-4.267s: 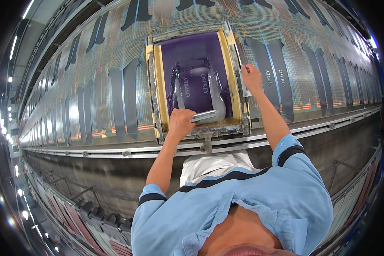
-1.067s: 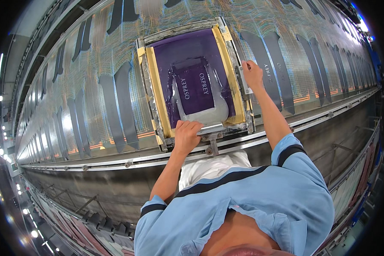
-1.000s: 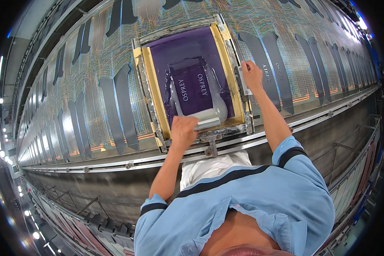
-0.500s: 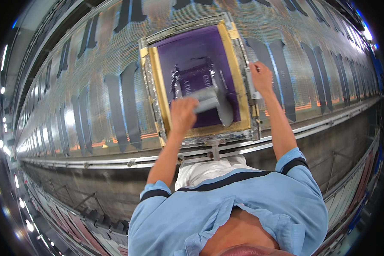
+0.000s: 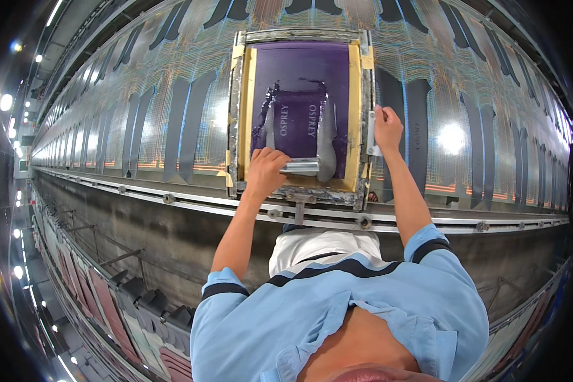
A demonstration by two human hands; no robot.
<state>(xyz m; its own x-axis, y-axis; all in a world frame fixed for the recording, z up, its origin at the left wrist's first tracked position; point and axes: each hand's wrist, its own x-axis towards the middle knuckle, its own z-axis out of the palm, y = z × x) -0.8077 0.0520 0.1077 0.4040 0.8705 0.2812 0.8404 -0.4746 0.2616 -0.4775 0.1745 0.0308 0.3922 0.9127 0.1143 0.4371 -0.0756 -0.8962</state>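
A screen frame (image 5: pixel 302 36) edged with yellow tape holds purple mesh (image 5: pixel 299 60) with pale lettering, flanked by smeared grey ink (image 5: pixel 326 153) that is thickest on the right. My left hand (image 5: pixel 265 165) is closed round a silver squeegee bar (image 5: pixel 300 167) lying across the mesh's lower part. Outside the frame's right side, my right hand (image 5: pixel 387 127) has its fingers wrapped on a silver side plate (image 5: pixel 375 149); part of the plate is hidden by the hand.
The long table (image 5: pixel 445 172) carries dark grey cut panels (image 5: pixel 417 114) in rows to both sides of the frame. A metal rail (image 5: pixel 458 225) runs along the near edge. Below it are racks (image 5: pixel 111 305) with pink and grey pieces at lower left.
Since half a second ago the squeegee has moved toward the mesh's near end. The view has shifted, so the frame appears straighter. My right hand remains on the side plate.
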